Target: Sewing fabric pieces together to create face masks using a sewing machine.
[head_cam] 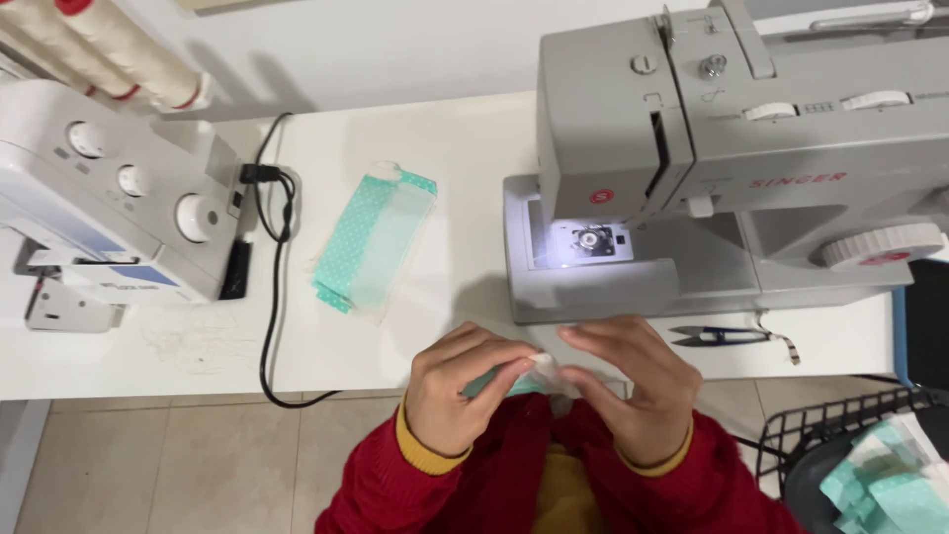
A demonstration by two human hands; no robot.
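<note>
1. The left hand (463, 388) is curled, its thumb and fingertips pinching a small folded piece of mint-green and white fabric (524, 376) just in front of the grey domestic sewing machine (732, 168).
2. The right hand (633, 391) meets the same small fabric piece from the other side, its fingers bent over and pinching the white edge; the two hands are close together, nearly touching at the fingertips.
3. That fabric piece is held off the white tabletop (465, 158), at the table's near edge, in front of the sewing machine's lit needle plate (591, 240).
4. Both wrists show red knitted sleeves (395, 485) with mustard-yellow cuffs.
5. Left of the sewing machine, flat on the table, lies a rectangular mint-green dotted fabric pouch with a pale sheer middle panel (374, 240).
6. Further left of the sewing machine stands a white overlock machine with round dials (119, 198), a black cable (272, 287) trailing beside it.
7. Just in front of the sewing machine's base, on its right part, lie small dark thread snips (717, 336).
8. Below and right of the sewing machine, a black wire basket (830, 435) holds a stack of mint-green and white fabric pieces (890, 485).
</note>
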